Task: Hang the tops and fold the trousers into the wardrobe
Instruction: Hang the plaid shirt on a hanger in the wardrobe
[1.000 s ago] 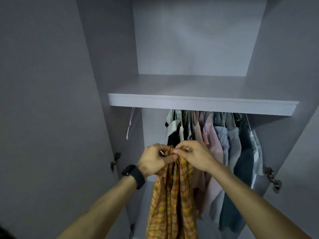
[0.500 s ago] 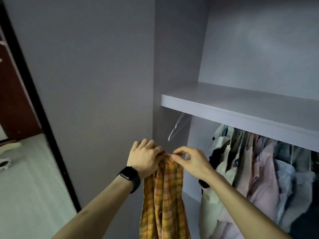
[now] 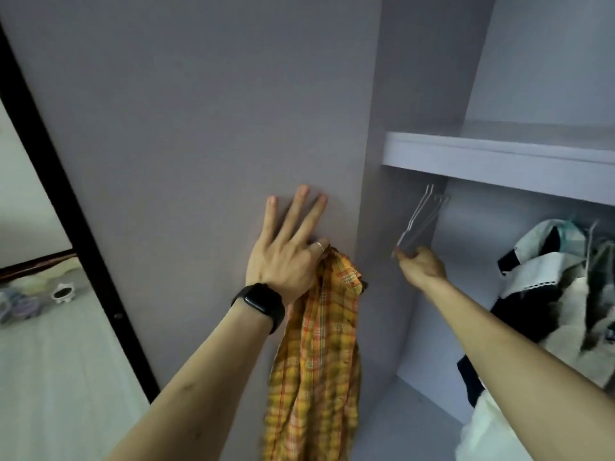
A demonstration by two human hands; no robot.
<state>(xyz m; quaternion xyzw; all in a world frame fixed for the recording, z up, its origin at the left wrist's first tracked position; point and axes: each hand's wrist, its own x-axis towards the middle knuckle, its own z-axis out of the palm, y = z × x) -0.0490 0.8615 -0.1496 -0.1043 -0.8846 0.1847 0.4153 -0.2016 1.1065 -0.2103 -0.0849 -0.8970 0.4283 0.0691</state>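
Note:
A yellow and orange plaid shirt (image 3: 316, 357) hangs down in front of the open wardrobe door (image 3: 199, 121). My left hand (image 3: 286, 251) pinches its collar between thumb and forefinger, while three fingers point straight up against the door. Inside the wardrobe my right hand (image 3: 420, 263) grips the lower end of a clear plastic hanger (image 3: 420, 218), which hangs under the shelf (image 3: 499, 158) at the far left. Its hook is hidden behind the shelf edge.
Several tops (image 3: 552, 287) hang at the right of the wardrobe, white, black and lace-trimmed. The wardrobe's floor panel (image 3: 409, 424) lies below. Left of the door's black edge (image 3: 70, 207) a bed (image 3: 43, 377) carries small objects.
My right hand let go of the shirt collar and reached right to take hold of the clear hanger. My left hand now holds the shirt alone, fingers spread. The view swung left.

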